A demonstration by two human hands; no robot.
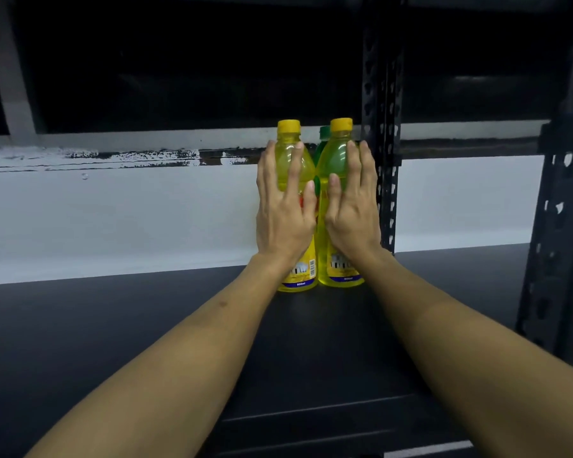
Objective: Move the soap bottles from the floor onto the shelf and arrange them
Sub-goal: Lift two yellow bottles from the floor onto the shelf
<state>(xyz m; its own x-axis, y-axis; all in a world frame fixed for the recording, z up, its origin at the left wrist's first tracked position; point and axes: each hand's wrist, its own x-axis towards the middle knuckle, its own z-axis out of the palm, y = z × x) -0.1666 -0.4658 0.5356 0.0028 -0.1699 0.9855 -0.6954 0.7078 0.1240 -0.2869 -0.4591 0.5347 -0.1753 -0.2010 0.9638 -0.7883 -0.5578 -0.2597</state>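
Two yellow soap bottles stand upright and side by side on the black shelf (146,325), near its back edge and just left of a perforated black metal upright (382,127). The shelf board is matte, flat and dark, with a smooth finish that picks up only a faint sheen.

The left yellow bottle (293,153) and the right yellow bottle (331,160) are clear plastic filled with yellow liquid, rounded at the shoulder and narrowing to ribbed yellow screw caps. Each carries a printed label low on its body with a dark blue band at the base. They appear to touch along their bodies. Behind and between them a green bottle (323,140) with a green cap peeks out, mostly hidden.

The left hand (283,209) lies flat against the front of the left yellow bottle, fingers (293,173) straight and slightly spread, pressing rather than wrapping. The right hand (353,206) rests the same way on the right yellow bottle, its fingers straight and close together. Both bare forearms reach in from the lower edge.

Behind the shelf runs a pale painted wall (113,219), its upper border chipped and flaking along a dark strip.
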